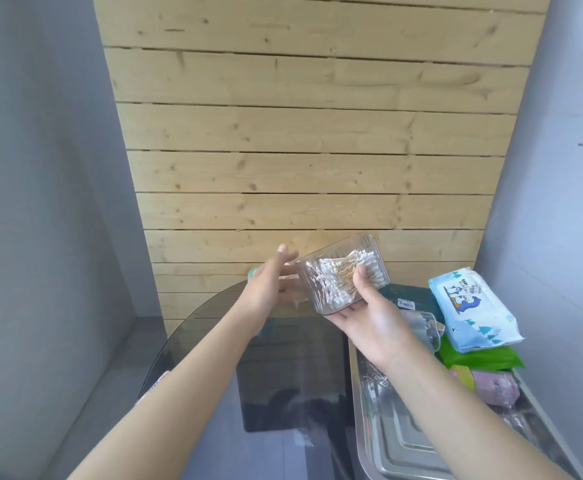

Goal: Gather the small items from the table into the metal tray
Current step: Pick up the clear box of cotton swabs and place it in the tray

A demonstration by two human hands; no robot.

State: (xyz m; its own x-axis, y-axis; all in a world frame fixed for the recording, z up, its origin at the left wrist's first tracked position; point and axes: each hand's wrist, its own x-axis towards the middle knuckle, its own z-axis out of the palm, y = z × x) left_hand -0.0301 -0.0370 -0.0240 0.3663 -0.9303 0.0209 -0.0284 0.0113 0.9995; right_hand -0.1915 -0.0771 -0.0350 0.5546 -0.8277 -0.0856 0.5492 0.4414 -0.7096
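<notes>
My left hand (269,282) was spread flat against the left end of the clear box of cotton swabs (343,275), steadying it in the air above the dark glass table (283,375). My right hand (369,317) cupped it from beneath, thumb on its face. It looked light, rigid and slick, so opposite walls seemed the safest grip. The metal tray (373,441) waited below right, with the wipes pack (473,306) at its far end.

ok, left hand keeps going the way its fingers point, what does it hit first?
The left hand points up and right, fingertips already at the clear swab box held by the right hand. It would likely meet the box's near side first; depth is unclear.
</notes>
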